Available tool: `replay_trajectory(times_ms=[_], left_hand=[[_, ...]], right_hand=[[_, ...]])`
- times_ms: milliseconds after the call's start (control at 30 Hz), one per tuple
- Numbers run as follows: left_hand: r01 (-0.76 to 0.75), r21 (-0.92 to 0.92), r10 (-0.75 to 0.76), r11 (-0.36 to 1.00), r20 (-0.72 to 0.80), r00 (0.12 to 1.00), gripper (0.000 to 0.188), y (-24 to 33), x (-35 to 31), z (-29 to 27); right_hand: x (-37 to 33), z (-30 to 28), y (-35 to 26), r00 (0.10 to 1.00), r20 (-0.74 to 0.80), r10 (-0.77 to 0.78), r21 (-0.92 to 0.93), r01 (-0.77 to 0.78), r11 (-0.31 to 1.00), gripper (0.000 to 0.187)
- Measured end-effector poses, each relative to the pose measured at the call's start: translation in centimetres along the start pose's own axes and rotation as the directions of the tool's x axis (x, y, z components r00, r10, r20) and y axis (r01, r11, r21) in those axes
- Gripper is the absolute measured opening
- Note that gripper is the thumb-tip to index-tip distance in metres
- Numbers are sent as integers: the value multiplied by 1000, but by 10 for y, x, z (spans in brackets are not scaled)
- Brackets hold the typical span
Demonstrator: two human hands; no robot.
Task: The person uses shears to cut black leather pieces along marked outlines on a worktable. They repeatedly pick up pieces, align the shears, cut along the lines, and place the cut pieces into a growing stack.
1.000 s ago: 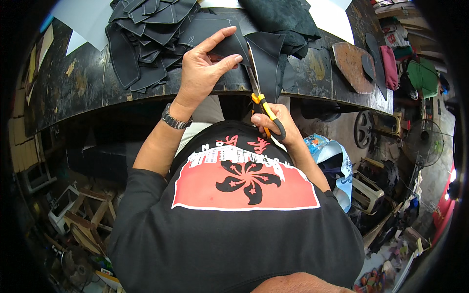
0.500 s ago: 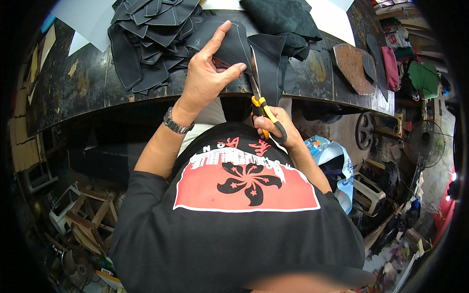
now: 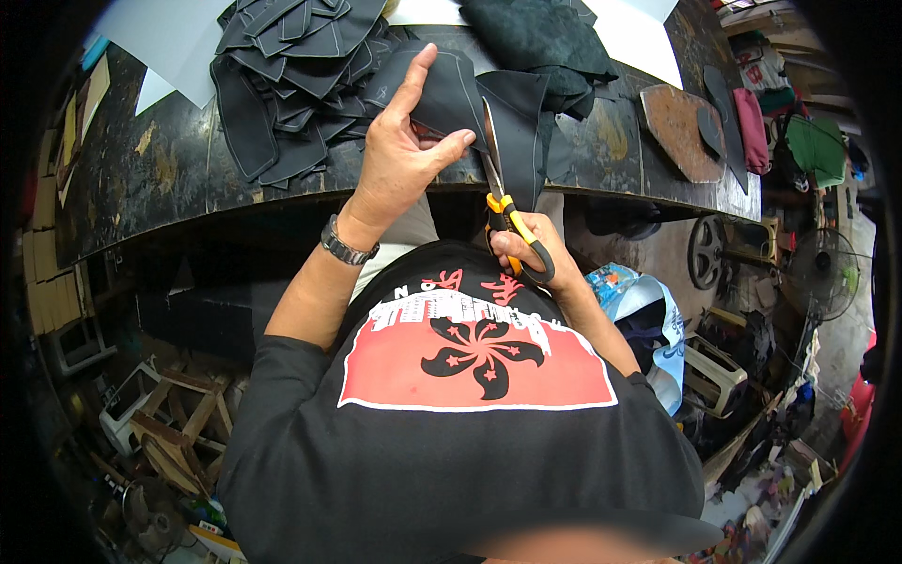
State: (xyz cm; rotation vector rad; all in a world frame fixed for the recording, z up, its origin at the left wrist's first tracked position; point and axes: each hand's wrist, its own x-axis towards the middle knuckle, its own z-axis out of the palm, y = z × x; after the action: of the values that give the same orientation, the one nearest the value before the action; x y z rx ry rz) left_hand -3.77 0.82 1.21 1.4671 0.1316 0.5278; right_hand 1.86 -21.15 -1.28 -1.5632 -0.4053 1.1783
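My left hand (image 3: 399, 155) holds a black leather-like piece (image 3: 446, 80) with a pale outline drawn on it. Its index finger and thumb stretch over the piece, while the other fingers are mostly hidden. In my right hand (image 3: 545, 249) are scissors (image 3: 508, 211) with yellow and black handles. Their blades point away from me, slightly apart, along the right edge of the held piece. Beyond the blades, a larger black sheet (image 3: 521, 108) hangs over the table's front edge. Just left of my left hand lies a loose stack of similar outlined black pieces (image 3: 291, 80).
The dark, worn table (image 3: 178, 179) curves across in front of me. A folded dark hide (image 3: 540, 38) lies at the back, with white sheets (image 3: 634, 33) around. To the right are a brown board (image 3: 676, 132) and a pink cloth item (image 3: 750, 132). A fan (image 3: 825, 273) stands at far right.
Both hands stay in nearly the same place. The left index finger and thumb have shifted slightly over the piece. The view has moved a little.
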Motion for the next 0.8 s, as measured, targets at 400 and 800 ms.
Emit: replay_trajectory(times_ms=[400, 800], left_hand=[[-22, 32, 22, 999, -13, 1000, 84, 2, 2, -2], [25, -60, -24, 998, 24, 999, 82, 3, -6, 7]], right_hand=[[-4, 4, -4, 999, -34, 25, -7, -25, 1000, 33], [5, 4, -16, 999, 0, 45, 36, -45, 998, 38]])
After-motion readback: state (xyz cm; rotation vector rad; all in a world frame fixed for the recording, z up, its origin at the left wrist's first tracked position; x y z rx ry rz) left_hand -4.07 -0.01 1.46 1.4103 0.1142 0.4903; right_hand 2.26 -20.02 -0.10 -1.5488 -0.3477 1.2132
